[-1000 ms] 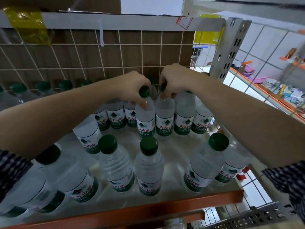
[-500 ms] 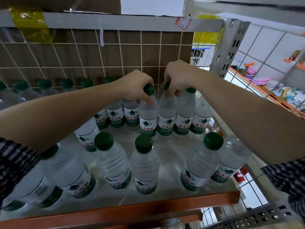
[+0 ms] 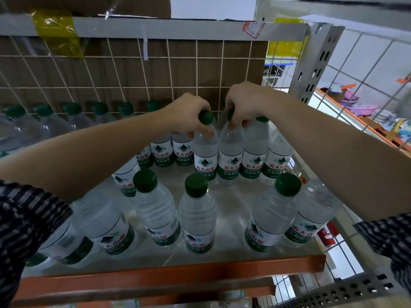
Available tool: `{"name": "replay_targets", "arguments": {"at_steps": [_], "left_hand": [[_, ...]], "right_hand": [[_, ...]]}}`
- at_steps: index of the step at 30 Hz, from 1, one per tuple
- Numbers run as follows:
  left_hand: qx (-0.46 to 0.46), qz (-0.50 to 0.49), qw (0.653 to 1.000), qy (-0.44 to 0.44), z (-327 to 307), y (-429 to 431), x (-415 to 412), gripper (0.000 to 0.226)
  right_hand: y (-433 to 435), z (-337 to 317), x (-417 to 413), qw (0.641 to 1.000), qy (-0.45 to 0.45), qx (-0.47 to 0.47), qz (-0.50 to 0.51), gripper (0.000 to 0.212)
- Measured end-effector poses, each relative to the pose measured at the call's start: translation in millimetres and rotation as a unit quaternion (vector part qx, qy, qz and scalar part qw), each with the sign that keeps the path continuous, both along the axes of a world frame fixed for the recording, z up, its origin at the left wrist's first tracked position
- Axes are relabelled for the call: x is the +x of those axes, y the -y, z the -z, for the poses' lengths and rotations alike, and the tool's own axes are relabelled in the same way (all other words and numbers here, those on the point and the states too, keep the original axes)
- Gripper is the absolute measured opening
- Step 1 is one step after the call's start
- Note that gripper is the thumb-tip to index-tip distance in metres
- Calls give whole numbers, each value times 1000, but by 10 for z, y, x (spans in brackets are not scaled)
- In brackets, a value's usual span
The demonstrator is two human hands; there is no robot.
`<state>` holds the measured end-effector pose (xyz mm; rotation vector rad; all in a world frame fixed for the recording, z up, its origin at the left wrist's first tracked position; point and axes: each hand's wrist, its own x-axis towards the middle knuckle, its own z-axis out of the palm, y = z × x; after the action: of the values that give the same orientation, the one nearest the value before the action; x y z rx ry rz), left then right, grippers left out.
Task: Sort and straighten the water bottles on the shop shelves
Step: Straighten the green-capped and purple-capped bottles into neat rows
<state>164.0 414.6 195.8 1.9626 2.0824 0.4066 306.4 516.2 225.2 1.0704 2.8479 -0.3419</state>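
Note:
Clear water bottles with green caps and white-green labels stand on a pale shelf [image 3: 235, 210]. My left hand [image 3: 189, 115] grips the neck of one upright bottle [image 3: 205, 156] in the middle row. Touching it on the right stands a second bottle [image 3: 230, 158], and my right hand [image 3: 242, 103] holds it by the cap. More bottles line the back row [image 3: 100, 112]. Two bottles [image 3: 155, 207] [image 3: 198, 214] stand in front, and two more [image 3: 275, 214] [image 3: 313, 214] at the front right. Others at the front left [image 3: 104, 227] lie partly hidden under my left arm.
A wire grid backed by brown board [image 3: 155, 70] closes the shelf's rear. An orange rail [image 3: 178, 276] runs along the front edge. A grey slotted upright [image 3: 315, 61] stands at the right, with another wire-walled shelf of goods [image 3: 382, 116] beyond it.
Both hands have pushed their two bottles a little further back and together, closer to the row behind. The other bottles have not moved.

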Motion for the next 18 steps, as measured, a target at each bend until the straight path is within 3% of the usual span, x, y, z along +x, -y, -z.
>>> {"name": "replay_targets", "arguments": {"at_steps": [6, 10, 13, 16, 18], "left_hand": [[-48, 22, 997, -48, -126, 284, -114, 44], [-54, 30, 992, -107, -320, 673, -335, 35], [-70, 11, 990, -122, -338, 941, -558, 31], [-92, -3, 988, -127, -260, 1135, -761, 32], [-86, -8, 989, -118, -217, 1227, -859, 33]], "right_hand": [[140, -13, -15, 992, 44, 106, -44, 35], [463, -181, -125, 985, -19, 113, -126, 38], [877, -264, -238, 976, -28, 36, -214, 35], [1269, -276, -317, 949, 35, -94, -298, 33], [1452, -220, -376, 931, 81, -133, -329, 36]]}}
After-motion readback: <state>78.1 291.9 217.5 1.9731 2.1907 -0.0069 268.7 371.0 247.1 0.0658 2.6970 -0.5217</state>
